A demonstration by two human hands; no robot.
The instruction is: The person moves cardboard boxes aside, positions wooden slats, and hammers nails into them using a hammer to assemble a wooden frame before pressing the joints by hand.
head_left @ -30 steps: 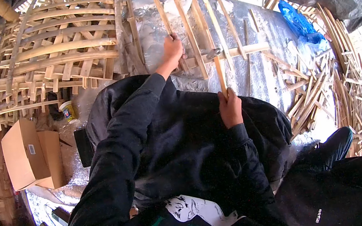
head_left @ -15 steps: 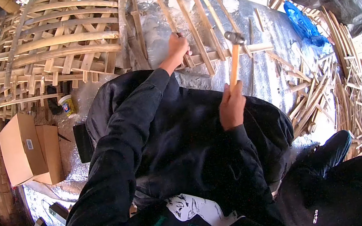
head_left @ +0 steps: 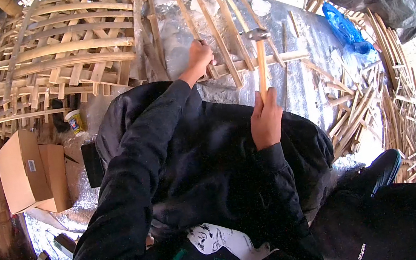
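Observation:
My right hand [head_left: 267, 122] is wrapped round the lower handle of a hammer [head_left: 262, 67]. Its metal head points away from me, over the bamboo slats. My left hand [head_left: 198, 60] is closed on the near part of the leftmost bamboo slat [head_left: 182, 9], close to where it meets a crosswise bamboo strip [head_left: 284, 57]. Several more slats, such as this one [head_left: 214, 34], lie side by side to its right, their near ends at the crosswise strip. Whether a nail sits between my left fingers is hidden.
A woven bamboo panel [head_left: 76, 44] stands at the left, above an open cardboard box [head_left: 18, 174] and a small tub [head_left: 75, 123]. Bamboo strips [head_left: 362, 103] are heaped at the right, near a blue plastic bag [head_left: 340, 28]. A person in dark clothing [head_left: 374, 223] is close at my right.
The hammer has swung a little left and stands straighter, its head farther from me. My left hand stays on the same slat; the whole view has shifted slightly.

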